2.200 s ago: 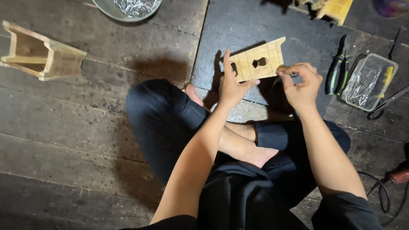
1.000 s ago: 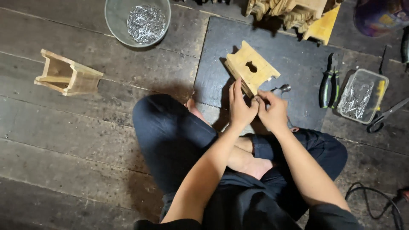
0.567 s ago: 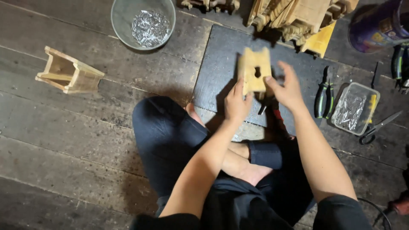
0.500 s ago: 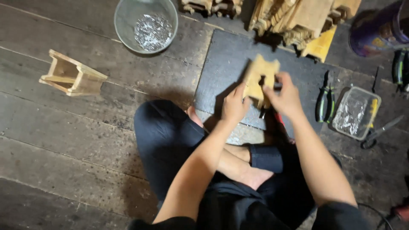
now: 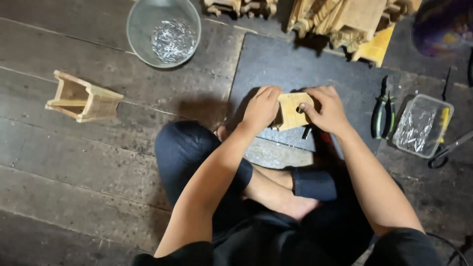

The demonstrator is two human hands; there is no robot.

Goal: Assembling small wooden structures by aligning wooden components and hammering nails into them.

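- The small wooden piece (image 5: 293, 110) is partly covered by both hands, so only its flat pale face and a dark notch on its right edge can be seen; its full shape is hard to tell
- A dark thin tool tip (image 5: 306, 132) comes out just under the piece, and I cannot tell what tool it is because the right hand hides the rest
- At the top edge, the pile of carved wooden parts (image 5: 345, 17) is cut off by the frame, and a purple thing (image 5: 443, 29) in the top right corner is blurred
- The left hand (image 5: 261, 108) holds the wooden piece from its left side, with the fingers (image 5: 268, 93) curled closed over the upper left edge
- The right hand (image 5: 327, 111) holds the piece from the right side, the fingers pinched narrow on its right edge
- The piece is kept over the dark mat (image 5: 295, 69) on the wooden floor (image 5: 74, 162), in front of the crossed legs of the person
- Green pliers (image 5: 380, 111) lie on the floor right of the mat, just beside a clear plastic box (image 5: 416, 125) with small metal pieces inside
- A grey bowl (image 5: 162, 30) with shiny nails stands left of the mat, and an open wooden box (image 5: 81, 97) lies further left, well apart from the hands
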